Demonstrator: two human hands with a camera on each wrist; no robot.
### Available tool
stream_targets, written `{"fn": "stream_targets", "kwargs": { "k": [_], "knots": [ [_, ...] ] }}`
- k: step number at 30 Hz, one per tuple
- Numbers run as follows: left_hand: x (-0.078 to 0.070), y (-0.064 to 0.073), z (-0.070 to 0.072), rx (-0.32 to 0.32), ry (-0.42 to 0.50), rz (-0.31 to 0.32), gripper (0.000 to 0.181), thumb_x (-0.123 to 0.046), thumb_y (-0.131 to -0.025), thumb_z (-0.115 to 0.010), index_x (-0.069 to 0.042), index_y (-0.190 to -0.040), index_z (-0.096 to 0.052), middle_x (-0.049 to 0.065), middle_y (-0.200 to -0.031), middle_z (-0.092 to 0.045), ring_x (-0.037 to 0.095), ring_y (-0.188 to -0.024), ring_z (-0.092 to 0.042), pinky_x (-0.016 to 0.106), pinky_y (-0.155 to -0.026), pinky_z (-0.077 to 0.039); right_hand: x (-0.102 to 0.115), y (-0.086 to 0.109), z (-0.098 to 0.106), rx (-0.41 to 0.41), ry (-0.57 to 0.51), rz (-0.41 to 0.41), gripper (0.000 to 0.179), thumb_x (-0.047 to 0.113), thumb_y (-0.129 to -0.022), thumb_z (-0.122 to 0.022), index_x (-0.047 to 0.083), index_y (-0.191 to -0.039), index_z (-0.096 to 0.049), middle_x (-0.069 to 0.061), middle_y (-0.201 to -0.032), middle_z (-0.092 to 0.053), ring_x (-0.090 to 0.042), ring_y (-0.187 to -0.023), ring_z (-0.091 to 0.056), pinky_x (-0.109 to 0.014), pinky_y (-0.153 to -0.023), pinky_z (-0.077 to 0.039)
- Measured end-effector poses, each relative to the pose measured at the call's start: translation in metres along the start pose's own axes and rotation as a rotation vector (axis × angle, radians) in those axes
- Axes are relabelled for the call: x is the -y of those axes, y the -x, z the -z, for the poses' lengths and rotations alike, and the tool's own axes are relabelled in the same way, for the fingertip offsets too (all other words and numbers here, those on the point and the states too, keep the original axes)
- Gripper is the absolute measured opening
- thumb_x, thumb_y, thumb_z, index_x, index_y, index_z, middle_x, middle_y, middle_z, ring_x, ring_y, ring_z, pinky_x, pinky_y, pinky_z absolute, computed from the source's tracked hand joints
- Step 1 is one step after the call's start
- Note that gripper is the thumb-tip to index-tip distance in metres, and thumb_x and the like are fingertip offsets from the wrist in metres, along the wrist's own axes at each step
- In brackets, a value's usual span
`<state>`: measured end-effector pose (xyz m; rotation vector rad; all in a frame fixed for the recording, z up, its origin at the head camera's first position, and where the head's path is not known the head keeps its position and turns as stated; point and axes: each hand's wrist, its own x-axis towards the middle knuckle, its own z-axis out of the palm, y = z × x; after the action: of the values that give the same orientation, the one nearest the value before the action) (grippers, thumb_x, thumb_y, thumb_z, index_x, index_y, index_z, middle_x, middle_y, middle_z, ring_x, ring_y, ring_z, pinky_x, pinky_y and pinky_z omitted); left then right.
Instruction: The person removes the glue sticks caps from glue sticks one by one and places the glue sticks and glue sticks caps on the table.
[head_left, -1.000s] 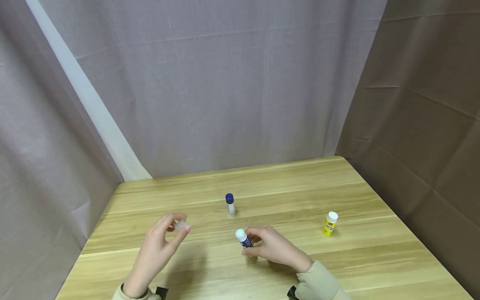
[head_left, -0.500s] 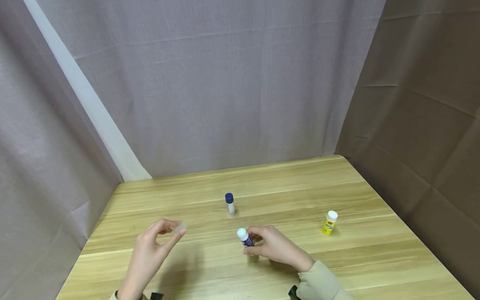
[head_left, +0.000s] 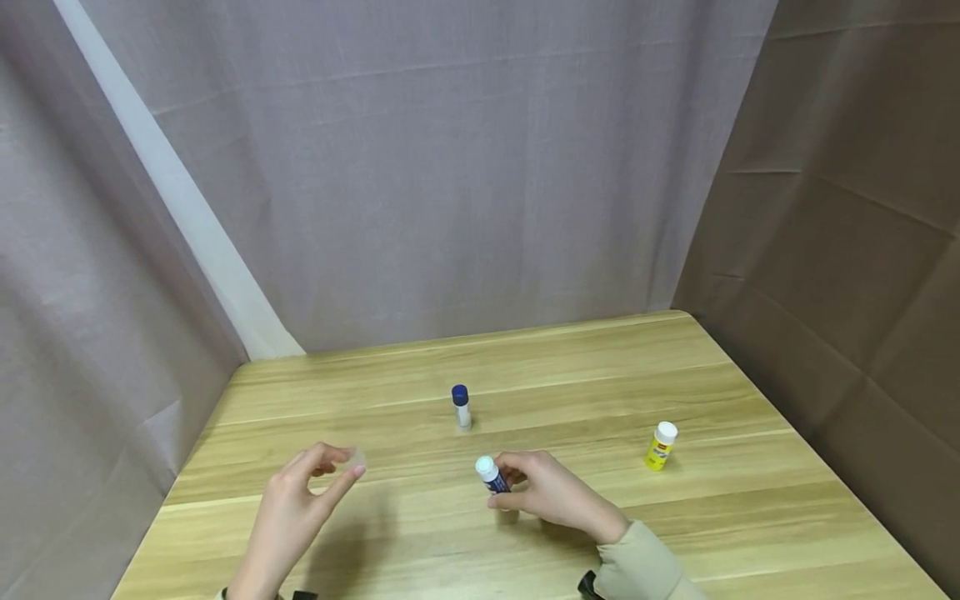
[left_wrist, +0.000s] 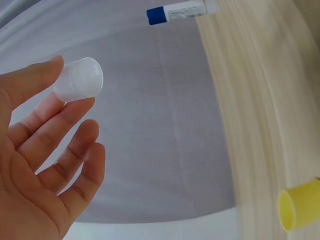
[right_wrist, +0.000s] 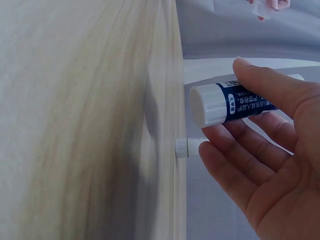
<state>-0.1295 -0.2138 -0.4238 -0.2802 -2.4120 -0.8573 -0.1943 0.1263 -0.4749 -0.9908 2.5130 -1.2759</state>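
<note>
My left hand (head_left: 347, 463) hovers above the table's left half and pinches a small translucent cap (head_left: 359, 457) between thumb and forefinger; the left wrist view shows the cap (left_wrist: 79, 79) at those fingertips. My right hand (head_left: 501, 490) grips a dark blue glue stick (head_left: 489, 474) with a white end, tilted just above the wood near the middle. In the right wrist view the stick (right_wrist: 235, 102) lies between the thumb and curled fingers.
A second glue stick with a blue cap (head_left: 461, 407) stands upright behind the hands. A yellow stick with a white cap (head_left: 660, 446) stands at the right. The wooden table (head_left: 712, 533) is enclosed by grey and brown cloth walls.
My left hand has dropped lower and slightly left with the cap still pinched. The right hand and its glue stick have barely moved.
</note>
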Motion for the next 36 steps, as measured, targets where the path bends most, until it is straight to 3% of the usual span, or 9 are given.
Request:
{"fn": "stream_targets", "kwargs": {
  "k": [8, 14, 20, 29, 36],
  "knots": [
    [0.020, 0.010, -0.002, 0.049, -0.060, 0.033, 0.020, -0.018, -0.081, -0.086, -0.017, -0.095, -0.071, -0.004, -0.095, -0.074, 0.021, -0.083, -0.066, 0.043, -0.072, -0.056, -0.004, 0.000, 0.001, 0.011, 0.001, 0.005, 0.022, 0.026, -0.087, -0.081, 0.017, -0.103, -0.069, 0.015, -0.091, -0.066, -0.003, -0.086, -0.064, -0.031, -0.082, -0.056],
    [0.032, 0.023, -0.004, 0.116, -0.102, 0.059, 0.020, -0.019, -0.081, -0.086, -0.021, -0.093, -0.070, -0.005, -0.094, -0.072, 0.016, -0.081, -0.062, 0.034, -0.067, -0.052, -0.008, 0.001, 0.001, 0.000, 0.019, 0.015, 0.019, 0.026, -0.087, -0.081, 0.020, -0.100, -0.068, 0.016, -0.088, -0.065, -0.002, -0.083, -0.063, -0.027, -0.080, -0.055],
    [0.034, 0.031, -0.008, 0.175, -0.076, 0.058, 0.020, -0.019, -0.082, -0.085, -0.020, -0.095, -0.070, -0.008, -0.095, -0.071, 0.014, -0.079, -0.060, 0.031, -0.066, -0.052, -0.009, 0.002, 0.003, 0.004, 0.002, 0.018, 0.018, 0.025, -0.088, -0.080, 0.020, -0.099, -0.068, 0.014, -0.088, -0.066, -0.004, -0.082, -0.064, -0.027, -0.078, -0.055],
    [0.033, 0.045, -0.014, 0.343, -0.044, 0.151, 0.017, -0.022, -0.085, -0.082, -0.022, -0.096, -0.069, -0.010, -0.096, -0.071, 0.006, -0.077, -0.057, 0.026, -0.066, -0.051, -0.007, 0.004, 0.004, 0.017, -0.028, 0.003, 0.016, 0.024, -0.089, -0.080, 0.020, -0.098, -0.067, 0.013, -0.089, -0.066, -0.006, -0.084, -0.065, -0.028, -0.079, -0.056],
    [0.038, 0.048, -0.012, 0.480, 0.010, 0.138, 0.019, -0.023, -0.089, -0.078, -0.019, -0.100, -0.064, -0.014, -0.067, -0.052, 0.000, -0.060, -0.043, 0.022, -0.055, -0.040, -0.007, 0.007, 0.004, 0.019, -0.038, -0.005, 0.018, 0.026, -0.090, -0.079, 0.018, -0.101, -0.068, 0.014, -0.091, -0.067, -0.006, -0.085, -0.066, -0.030, -0.080, -0.056]
  ]
}}
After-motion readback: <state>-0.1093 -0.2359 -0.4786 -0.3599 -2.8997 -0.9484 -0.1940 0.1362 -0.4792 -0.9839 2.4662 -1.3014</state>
